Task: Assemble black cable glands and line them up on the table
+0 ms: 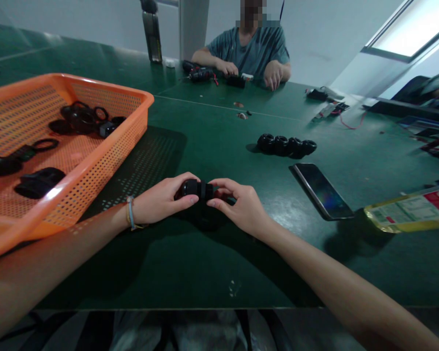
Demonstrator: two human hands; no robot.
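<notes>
Just above the green table, a black cylindrical plastic fitting [192, 188] lies sideways between my two hands. My left hand [164, 197] wraps its fingers and thumb around the fitting's left end. At the right end, thumb and fingers of my right hand [237, 200] close on the fitting's narrower part. Left of my left hand stands an orange perforated basket [106, 170]. Inside are several loose black parts, among them a fitting [40, 183] and a ring [46, 144]. Beyond my right hand, several round black pieces [287, 145] sit in a row.
Right of my hands are a phone [324, 190] and a lying bottle of yellow liquid [411, 209]. Across the table [212, 273] a person [247, 51] sits near a power drill [201, 73]. A dark bottle [152, 36] stands at the back.
</notes>
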